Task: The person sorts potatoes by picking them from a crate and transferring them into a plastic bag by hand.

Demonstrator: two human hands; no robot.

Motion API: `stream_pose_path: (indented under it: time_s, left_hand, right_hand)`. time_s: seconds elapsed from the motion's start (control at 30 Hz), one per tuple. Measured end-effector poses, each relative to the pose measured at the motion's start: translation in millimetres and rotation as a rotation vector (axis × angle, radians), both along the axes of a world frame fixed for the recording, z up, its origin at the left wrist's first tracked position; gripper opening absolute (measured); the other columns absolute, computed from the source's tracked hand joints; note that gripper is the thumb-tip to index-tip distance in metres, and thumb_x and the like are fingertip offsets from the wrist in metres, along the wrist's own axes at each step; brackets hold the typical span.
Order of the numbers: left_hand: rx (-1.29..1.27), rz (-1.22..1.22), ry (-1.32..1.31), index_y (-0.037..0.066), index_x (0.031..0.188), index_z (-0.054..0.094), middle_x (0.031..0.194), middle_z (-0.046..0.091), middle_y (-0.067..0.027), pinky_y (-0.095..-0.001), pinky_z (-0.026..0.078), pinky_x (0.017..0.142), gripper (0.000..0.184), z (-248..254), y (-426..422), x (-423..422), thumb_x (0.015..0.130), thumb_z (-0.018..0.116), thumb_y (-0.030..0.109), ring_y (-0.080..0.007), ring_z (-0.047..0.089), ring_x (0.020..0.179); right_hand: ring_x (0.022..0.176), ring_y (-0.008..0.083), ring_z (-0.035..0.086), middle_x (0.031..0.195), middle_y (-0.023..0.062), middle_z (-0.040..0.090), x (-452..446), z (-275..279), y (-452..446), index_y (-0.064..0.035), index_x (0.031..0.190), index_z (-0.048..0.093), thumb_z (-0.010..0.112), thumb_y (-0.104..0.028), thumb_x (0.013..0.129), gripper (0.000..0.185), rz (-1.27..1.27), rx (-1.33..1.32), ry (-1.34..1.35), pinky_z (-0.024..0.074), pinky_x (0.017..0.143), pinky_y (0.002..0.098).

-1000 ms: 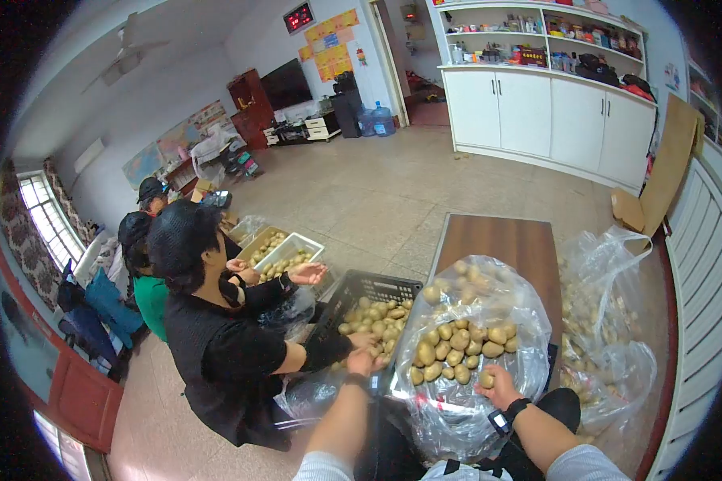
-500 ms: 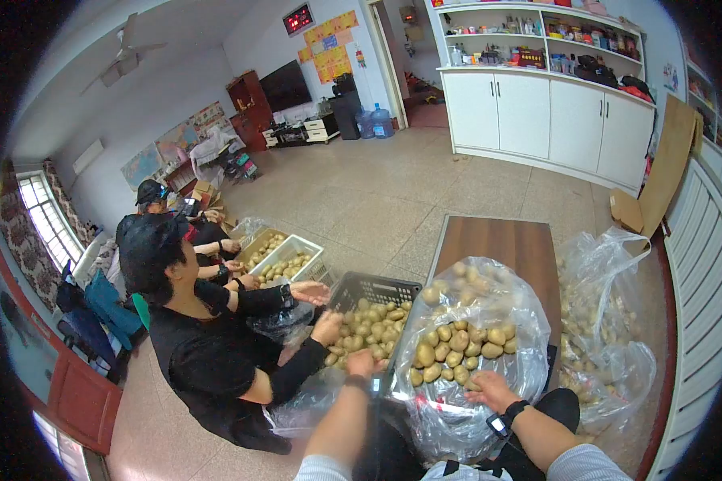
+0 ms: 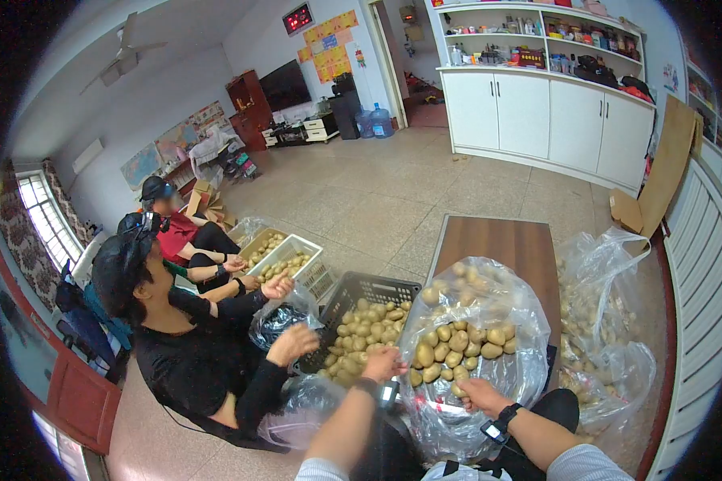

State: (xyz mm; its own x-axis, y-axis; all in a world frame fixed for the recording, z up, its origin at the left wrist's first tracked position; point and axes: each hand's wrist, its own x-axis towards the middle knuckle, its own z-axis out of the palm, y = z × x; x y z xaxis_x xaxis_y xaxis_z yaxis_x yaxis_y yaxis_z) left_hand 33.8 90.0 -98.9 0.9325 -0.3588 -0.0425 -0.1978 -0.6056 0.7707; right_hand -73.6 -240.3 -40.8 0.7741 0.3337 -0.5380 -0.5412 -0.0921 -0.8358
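Observation:
A clear plastic bag lies opened out in front of me, with many potatoes in it. At the near edge of these potatoes is my right hand, its fingers closed on a potato. My left hand is over the right edge of a dark crate of potatoes, beside the bag. Its fingers are bent together, and whether they hold anything is too small to tell.
Close on the left sits a co-worker in black, hands near the crate. Further co-workers sit beyond, by a white crate. A brown board lies under the bag. More bagged potatoes stand at the right.
My left hand has moved up and right from the crate towards the bag. My right hand has shifted slightly left along the potatoes. The nearest co-worker has leaned back to the left.

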Motion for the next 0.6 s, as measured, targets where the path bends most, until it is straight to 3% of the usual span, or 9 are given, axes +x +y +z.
stream_pose_path:
  time_s: [0.17,0.2,0.27,0.33,0.4,0.6]
  left_hand:
    - [-0.166,-0.162,0.059,0.001,0.123,0.043,0.109,0.054,-0.0125,-0.0352,0.055,0.062,0.042,7.9,-29.3,-8.8,0.092,0.057,0.026,-0.0246,0.064,0.078]
    - [-0.337,-0.008,0.354,0.002,0.123,0.043,0.109,0.055,-0.0122,-0.0342,0.055,0.062,0.043,51.8,-48.6,-22.7,0.092,0.057,0.028,-0.0245,0.064,0.078]
    - [-0.503,0.151,0.649,0.002,0.123,0.043,0.109,0.055,-0.0119,-0.0332,0.055,0.061,0.044,80.0,-65.6,-33.2,0.092,0.057,0.030,-0.0243,0.064,0.078]
    - [-0.531,0.088,0.732,0.003,0.123,0.043,0.111,0.055,-0.0119,-0.0325,0.055,0.061,0.045,83.4,-71.8,-34.8,0.092,0.057,0.032,-0.0236,0.064,0.077]
    - [-0.503,0.038,0.771,0.004,0.121,0.045,0.111,0.056,-0.0107,-0.0310,0.054,0.059,0.043,88.8,-77.3,-36.1,0.092,0.057,0.034,-0.0214,0.064,0.076]
    - [-0.532,-0.065,0.888,0.007,0.116,0.052,0.100,0.062,-0.0055,-0.0280,0.053,0.057,0.035,108.7,-88.2,-41.7,0.093,0.056,0.033,-0.0147,0.064,0.073]
  right_hand:
    - [0.052,0.0096,0.046,0.061,-0.0006,0.045,10.2,-0.4,15.5,-0.0073,0.084,0.051,0.050,-0.038,0.095,0.033,0.060,-0.013,-0.136,0.0401,0.048,0.0254]
    - [0.052,0.0093,0.046,0.060,-0.0010,0.044,13.1,-1.8,18.7,-0.0078,0.083,0.050,0.050,-0.039,0.096,0.033,0.070,-0.029,-0.208,0.0389,0.047,0.0251]
    - [0.054,0.0120,0.049,0.065,0.0014,0.050,23.4,-4.7,25.1,-0.0052,0.091,0.055,0.049,-0.041,0.094,0.037,0.116,-0.082,-0.281,0.0401,0.049,0.0271]
    - [0.057,0.0147,0.052,0.070,0.0039,0.056,25.2,12.6,33.1,-0.0026,0.098,0.059,0.048,-0.044,0.093,0.043,0.162,-0.135,-0.353,0.0413,0.050,0.0292]
    - [0.053,0.0091,0.049,0.066,0.0003,0.050,14.5,61.3,44.1,-0.0046,0.091,0.052,0.048,-0.037,0.097,0.033,0.066,0.035,-0.275,0.0413,0.049,0.0248]
    - [0.056,0.0095,0.054,0.077,0.0029,0.059,19.5,41.3,49.0,-0.0020,0.100,0.055,0.046,-0.029,0.098,0.029,0.108,-0.036,-0.390,0.0440,0.051,0.0249]
